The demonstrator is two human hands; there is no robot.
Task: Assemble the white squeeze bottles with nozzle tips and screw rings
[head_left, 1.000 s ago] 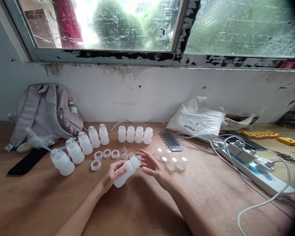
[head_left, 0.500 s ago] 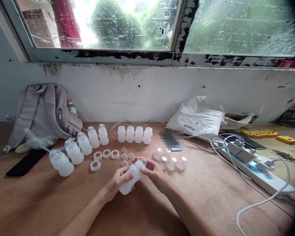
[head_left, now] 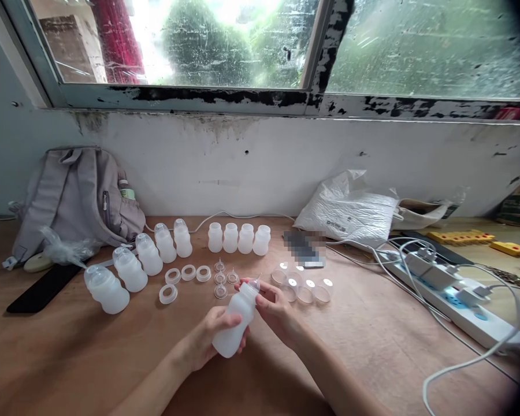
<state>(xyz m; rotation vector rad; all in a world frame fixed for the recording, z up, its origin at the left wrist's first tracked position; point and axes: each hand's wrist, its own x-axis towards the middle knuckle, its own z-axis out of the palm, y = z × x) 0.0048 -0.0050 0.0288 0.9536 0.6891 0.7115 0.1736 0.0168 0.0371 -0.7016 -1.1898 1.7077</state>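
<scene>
My left hand (head_left: 214,335) is wrapped round the body of a frosted white baby bottle (head_left: 234,328), tilted with its neck up to the right. At its mouth my right hand (head_left: 274,306) pinches a clear bottle nipple (head_left: 254,283); whether it is seated is hidden by the fingers. Just beyond the hands lie several loose nipples (head_left: 220,278). White collar rings (head_left: 168,294) lie to their left, and clear caps (head_left: 305,294) to the right. A row of open bottles (head_left: 230,238) stands behind. Several capped bottles (head_left: 130,269) stand in a slanting line at left.
A grey backpack (head_left: 75,196) and a black flat object (head_left: 45,288) are at the left. Toward the right are a silvery plastic bag (head_left: 349,208), a blurred-out phone (head_left: 304,248), and a white power strip (head_left: 459,306) with plugs and looping cables (head_left: 433,370).
The bottle has shifted slightly toward me and to the right, and stands a little steeper. My right hand has moved slightly right with it, still pinching the nipple.
</scene>
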